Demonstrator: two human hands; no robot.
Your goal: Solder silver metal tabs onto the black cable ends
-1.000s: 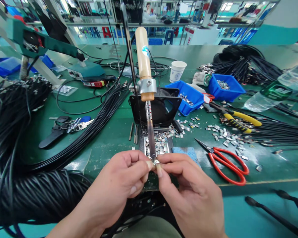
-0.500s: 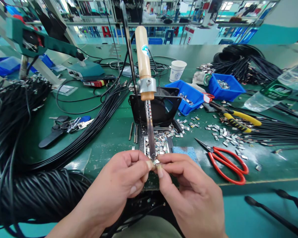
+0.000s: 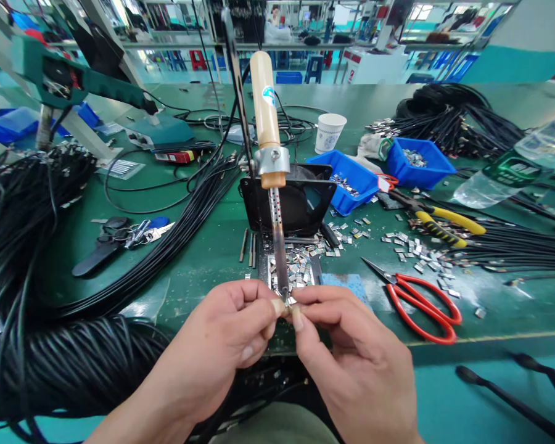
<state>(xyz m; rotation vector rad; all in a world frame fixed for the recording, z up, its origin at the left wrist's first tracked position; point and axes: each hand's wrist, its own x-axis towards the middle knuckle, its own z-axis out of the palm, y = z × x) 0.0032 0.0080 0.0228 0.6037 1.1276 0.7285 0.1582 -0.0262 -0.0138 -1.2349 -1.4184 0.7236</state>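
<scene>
My left hand (image 3: 238,330) and my right hand (image 3: 356,351) meet fingertip to fingertip at the front of the bench, both closed in a pinch. A small shiny metal connector (image 3: 291,301) shows between the right finger and thumb. What the left fingers grip is mostly hidden. Just above the fingertips is the tip of a soldering iron (image 3: 280,246), clamped upright with its wooden handle (image 3: 264,102) on top. Whether tip and connector touch, I cannot tell. Behind the tip, loose metal connectors (image 3: 300,269) lie in a shallow tray.
A black fan (image 3: 289,200) stands behind the iron. Red-handled scissors (image 3: 423,308), a blue sponge (image 3: 345,287) and yellow-handled pliers (image 3: 439,225) lie to the right. Beyond are blue bins (image 3: 358,185) and a paper cup (image 3: 330,132). Black cable bundles (image 3: 166,265) fill the left.
Both hands stay almost in place at the iron's tip, still pinched. The whole view has shifted very slightly.
</scene>
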